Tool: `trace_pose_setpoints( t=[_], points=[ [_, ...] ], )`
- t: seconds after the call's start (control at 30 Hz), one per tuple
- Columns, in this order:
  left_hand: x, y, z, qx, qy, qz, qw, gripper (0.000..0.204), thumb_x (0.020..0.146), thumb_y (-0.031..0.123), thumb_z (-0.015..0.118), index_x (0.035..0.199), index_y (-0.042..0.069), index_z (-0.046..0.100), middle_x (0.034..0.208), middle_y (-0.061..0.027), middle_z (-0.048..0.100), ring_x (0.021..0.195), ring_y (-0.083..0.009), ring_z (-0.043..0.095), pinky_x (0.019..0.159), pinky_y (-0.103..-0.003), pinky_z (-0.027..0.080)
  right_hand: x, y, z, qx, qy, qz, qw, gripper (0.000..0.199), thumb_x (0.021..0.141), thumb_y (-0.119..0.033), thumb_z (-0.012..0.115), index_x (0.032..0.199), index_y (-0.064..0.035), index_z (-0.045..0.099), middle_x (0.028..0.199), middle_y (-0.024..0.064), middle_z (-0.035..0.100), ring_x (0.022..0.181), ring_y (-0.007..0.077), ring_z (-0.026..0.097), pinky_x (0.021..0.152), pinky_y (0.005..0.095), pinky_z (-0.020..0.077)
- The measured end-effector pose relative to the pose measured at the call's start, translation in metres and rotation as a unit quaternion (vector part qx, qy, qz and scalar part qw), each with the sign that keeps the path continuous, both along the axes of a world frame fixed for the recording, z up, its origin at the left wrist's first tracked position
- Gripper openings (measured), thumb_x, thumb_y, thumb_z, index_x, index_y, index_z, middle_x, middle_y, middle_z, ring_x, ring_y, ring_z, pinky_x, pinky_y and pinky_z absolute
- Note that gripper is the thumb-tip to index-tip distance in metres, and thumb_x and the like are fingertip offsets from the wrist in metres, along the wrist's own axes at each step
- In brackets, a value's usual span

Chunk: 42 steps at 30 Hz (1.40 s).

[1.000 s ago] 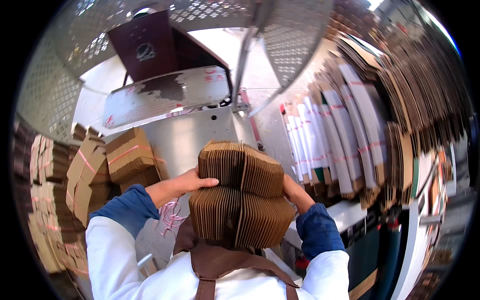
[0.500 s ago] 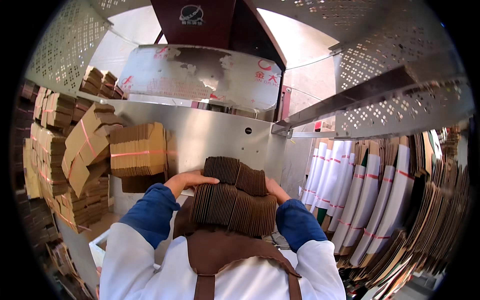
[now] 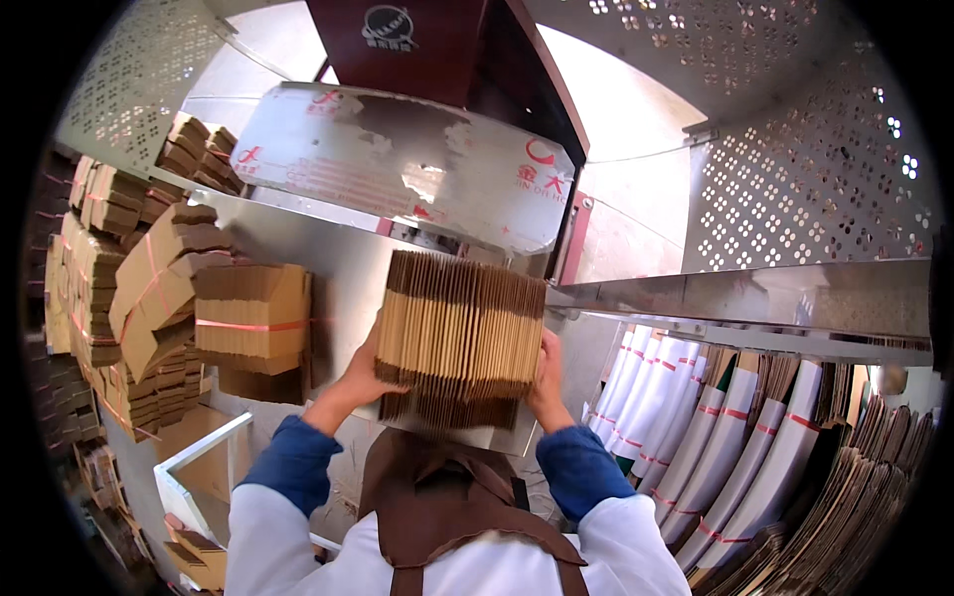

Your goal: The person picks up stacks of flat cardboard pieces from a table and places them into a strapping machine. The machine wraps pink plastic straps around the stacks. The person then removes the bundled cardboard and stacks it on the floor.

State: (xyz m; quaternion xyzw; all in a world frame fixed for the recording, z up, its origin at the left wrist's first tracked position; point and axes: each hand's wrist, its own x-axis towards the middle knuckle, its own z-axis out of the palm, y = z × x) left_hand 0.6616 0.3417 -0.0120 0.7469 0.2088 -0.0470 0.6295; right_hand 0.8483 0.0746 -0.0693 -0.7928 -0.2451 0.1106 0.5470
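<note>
A thick stack of folded brown cardboard pieces [image 3: 462, 323] is squeezed between my two hands above the metal worktop [image 3: 348, 243]. Its many thin edges face up, lighter in the middle and darker at both ends. My left hand [image 3: 360, 375] presses the left side, thumb along the lower edge. On the right side, my right hand [image 3: 546, 372] closes against the stack, some of its fingers hidden behind it. No band shows around this stack. Left of it, a cardboard bundle [image 3: 253, 338] tied with a pink band sits on the worktop.
Beyond the stack stands a machine with a film-covered metal plate [image 3: 397, 164] and a dark red housing [image 3: 397, 50]. Tied cardboard bundles [image 3: 159, 288] pile up at left. A metal rail [image 3: 745, 298] and perforated guard [image 3: 785, 199] rise at right, above white-wrapped bundles [image 3: 715, 447].
Both hands have carried the stack away from my body, toward the machine. It has turned, so the two offset sections now appear as one broad block with lighter edges on top.
</note>
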Motion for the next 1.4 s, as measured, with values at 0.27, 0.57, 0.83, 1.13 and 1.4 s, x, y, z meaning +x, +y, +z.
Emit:
trace_pose_setpoints(
  t=[0.27, 0.57, 0.83, 1.13, 1.4],
  points=[
    [0.037, -0.028, -0.057, 0.094, -0.109, -0.014, 0.990, 0.129, 0.051, 0.013, 0.089, 0.151, 0.004, 0.009, 0.152, -0.0186, 0.024, 0.142, -0.0315, 0.024, 0.117, -0.038, 0.020, 0.025, -0.051, -0.001, -0.108, 0.143, 0.010, 0.984, 0.051, 0.102, -0.044, 0.033, 0.124, -0.0004, 0.050, 0.111, 0.0223, 0.059, 0.102, 0.0292, 0.059, 0.089, 0.0374, 0.0445],
    [0.028, -0.044, -0.061, 0.012, -0.098, 0.100, 0.990, 0.117, 0.052, 0.022, 0.090, 0.146, 0.004, 0.023, 0.145, -0.0165, 0.033, 0.132, -0.0327, 0.037, 0.110, -0.039, 0.035, -0.027, -0.078, -0.065, 0.069, 0.288, -0.055, 0.954, 0.058, 0.104, -0.046, 0.021, 0.135, -0.0004, 0.039, 0.131, 0.0119, 0.050, 0.123, 0.0231, 0.044, 0.107, 0.0352, 0.0297],
    [0.020, -0.047, -0.070, 0.111, -0.102, 0.064, 0.987, 0.102, 0.066, 0.043, 0.082, 0.143, 0.003, 0.029, 0.140, -0.0195, 0.037, 0.131, -0.0399, 0.034, 0.110, -0.045, 0.029, -0.078, -0.038, 0.001, -0.143, 0.220, -0.105, 0.959, 0.045, 0.084, -0.020, 0.068, 0.119, 0.0020, 0.049, 0.102, 0.0183, 0.064, 0.093, 0.0265, 0.063, 0.081, 0.0379, 0.0483],
    [0.069, -0.006, -0.086, 0.083, -0.104, 0.071, 0.988, 0.096, 0.066, 0.029, 0.082, 0.143, 0.002, 0.030, 0.139, -0.0205, 0.038, 0.130, -0.0389, 0.036, 0.108, -0.044, 0.032, -0.051, 0.016, -0.027, -0.198, 0.069, -0.147, 0.967, 0.038, 0.093, -0.029, 0.057, 0.114, 0.0026, 0.048, 0.096, 0.0302, 0.060, 0.090, 0.0496, 0.057, 0.073, 0.0507, 0.0455],
    [0.129, 0.025, -0.071, 0.185, -0.126, 0.043, 0.974, 0.098, 0.063, 0.025, 0.081, 0.144, 0.005, 0.030, 0.136, -0.0195, 0.039, 0.125, -0.0391, 0.041, 0.104, -0.044, 0.039, -0.004, 0.044, -0.024, -0.167, 0.072, -0.156, 0.971, 0.044, 0.090, -0.025, 0.063, 0.115, 0.0044, 0.041, 0.090, 0.0273, 0.064, 0.084, 0.0479, 0.061, 0.069, 0.0475, 0.0490]
  ],
)
